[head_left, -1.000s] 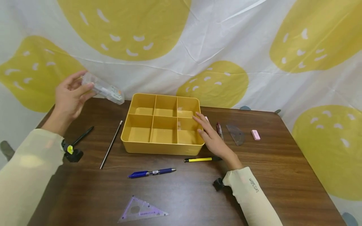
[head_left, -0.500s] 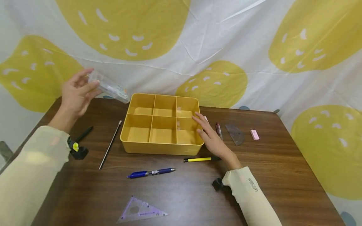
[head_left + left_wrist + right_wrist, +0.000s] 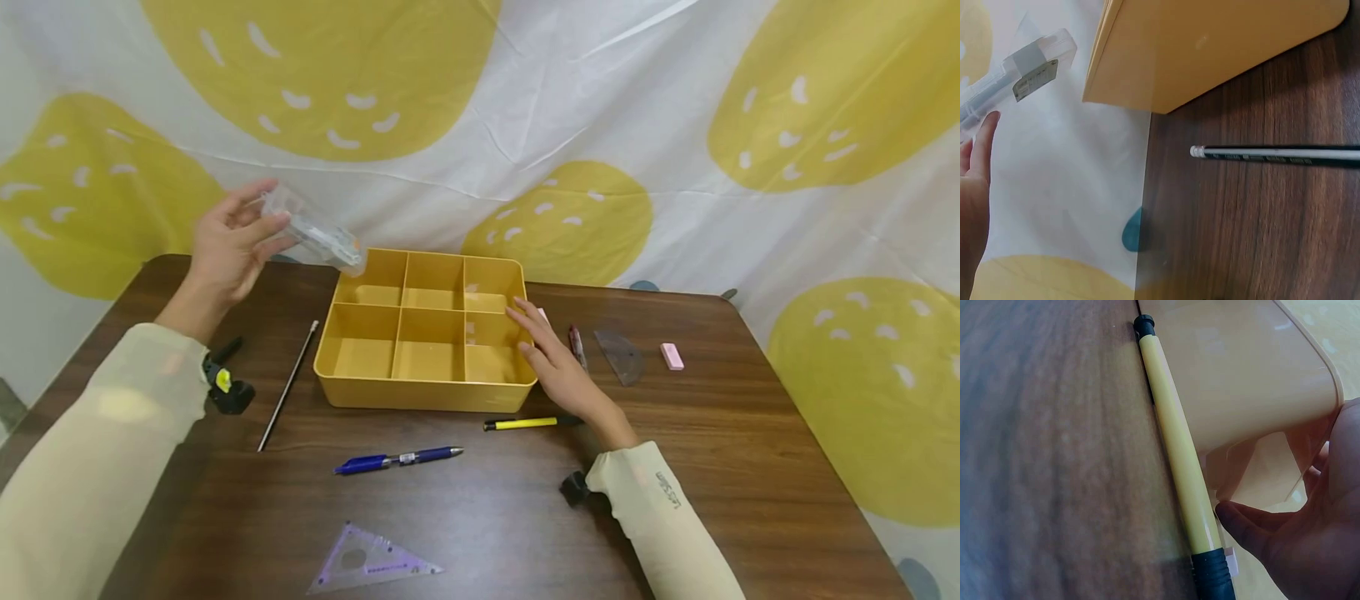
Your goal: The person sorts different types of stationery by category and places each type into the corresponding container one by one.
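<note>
My left hand (image 3: 231, 250) holds a clear plastic case (image 3: 321, 235) by one end, thumb against fingers. The case hangs tilted in the air, its lower end overlapping the back left corner of the yellow six-compartment box (image 3: 423, 395) in the head view. Something pale with a bit of orange shows through the plastic. In the left wrist view the case (image 3: 1022, 72) carries a printed label. My right hand (image 3: 558, 367) rests at the box's right rim with its fingers extended. No objects show in the box's compartments.
A silver-black pencil (image 3: 288, 387) lies left of the box. A blue pen (image 3: 397, 460), yellow pen (image 3: 525, 423) and purple-edged set square (image 3: 371, 560) lie in front. Rightward are a dark red pen (image 3: 577, 346), protractor (image 3: 621, 357) and pink eraser (image 3: 672, 357). A patterned cloth hangs behind.
The left hand has carried the clear case rightward, from beside the box to its back left corner. The right hand has stayed at the box's right rim.
</note>
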A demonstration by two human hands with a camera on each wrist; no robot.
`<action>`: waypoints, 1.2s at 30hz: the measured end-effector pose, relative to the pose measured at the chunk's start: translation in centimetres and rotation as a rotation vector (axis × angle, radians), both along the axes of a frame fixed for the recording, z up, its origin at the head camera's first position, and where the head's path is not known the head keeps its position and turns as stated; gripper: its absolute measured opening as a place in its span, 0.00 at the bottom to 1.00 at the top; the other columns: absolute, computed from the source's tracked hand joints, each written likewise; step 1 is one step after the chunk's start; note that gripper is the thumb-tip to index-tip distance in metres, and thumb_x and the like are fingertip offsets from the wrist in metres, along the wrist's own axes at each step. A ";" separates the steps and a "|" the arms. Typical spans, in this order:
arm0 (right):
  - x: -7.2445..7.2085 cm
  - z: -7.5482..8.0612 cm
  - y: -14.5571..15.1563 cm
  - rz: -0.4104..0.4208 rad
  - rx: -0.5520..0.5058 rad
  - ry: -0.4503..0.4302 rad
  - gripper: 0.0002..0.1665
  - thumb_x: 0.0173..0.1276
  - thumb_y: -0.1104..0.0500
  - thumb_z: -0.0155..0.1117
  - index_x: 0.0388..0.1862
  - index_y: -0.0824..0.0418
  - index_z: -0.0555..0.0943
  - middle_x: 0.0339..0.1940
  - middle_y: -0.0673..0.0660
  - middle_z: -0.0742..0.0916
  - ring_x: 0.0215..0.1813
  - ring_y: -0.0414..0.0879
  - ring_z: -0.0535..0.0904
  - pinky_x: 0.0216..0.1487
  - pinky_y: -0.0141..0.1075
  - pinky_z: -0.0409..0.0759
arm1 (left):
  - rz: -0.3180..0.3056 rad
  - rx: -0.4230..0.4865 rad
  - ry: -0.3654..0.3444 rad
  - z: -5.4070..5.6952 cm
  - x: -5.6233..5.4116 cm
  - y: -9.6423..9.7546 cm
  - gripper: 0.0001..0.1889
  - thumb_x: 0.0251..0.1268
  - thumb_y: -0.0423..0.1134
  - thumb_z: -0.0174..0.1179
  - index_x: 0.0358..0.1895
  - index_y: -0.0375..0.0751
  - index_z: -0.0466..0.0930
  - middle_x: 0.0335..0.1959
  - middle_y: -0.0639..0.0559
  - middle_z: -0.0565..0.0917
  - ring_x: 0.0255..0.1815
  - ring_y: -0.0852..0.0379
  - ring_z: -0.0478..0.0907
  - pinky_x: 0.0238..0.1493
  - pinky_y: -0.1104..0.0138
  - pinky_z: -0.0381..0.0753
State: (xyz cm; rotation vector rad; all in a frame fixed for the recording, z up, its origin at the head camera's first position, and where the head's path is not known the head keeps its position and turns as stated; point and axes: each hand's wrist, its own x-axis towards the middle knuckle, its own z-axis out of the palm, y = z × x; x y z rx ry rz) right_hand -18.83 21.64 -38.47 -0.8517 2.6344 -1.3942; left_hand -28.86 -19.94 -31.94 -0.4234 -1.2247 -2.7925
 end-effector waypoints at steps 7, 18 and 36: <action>0.0 0.0 -0.1 -0.004 0.007 0.001 0.29 0.79 0.64 0.38 0.76 0.60 0.52 0.78 0.56 0.47 0.76 0.47 0.28 0.70 0.55 0.34 | -0.019 -0.068 0.008 -0.1 -0.2 0.7 0.23 0.55 0.15 0.59 0.56 0.28 0.76 0.45 0.37 0.79 0.41 0.48 0.81 0.38 0.59 0.82; -1.2 -2.0 0.8 -0.007 0.003 0.043 0.30 0.79 0.64 0.39 0.77 0.50 0.53 0.78 0.46 0.48 0.76 0.42 0.29 0.70 0.56 0.35 | -0.052 -0.106 -0.004 -0.7 -0.5 1.7 0.22 0.56 0.16 0.59 0.56 0.30 0.77 0.45 0.38 0.78 0.42 0.49 0.81 0.39 0.59 0.81; -0.4 -1.0 0.3 -0.004 -0.006 0.007 0.28 0.80 0.61 0.38 0.77 0.59 0.53 0.78 0.57 0.47 0.76 0.48 0.28 0.70 0.56 0.33 | -0.043 -0.232 -0.024 -2.6 -0.1 2.4 0.28 0.58 0.19 0.60 0.64 0.26 0.67 0.48 0.40 0.79 0.45 0.51 0.79 0.42 0.61 0.81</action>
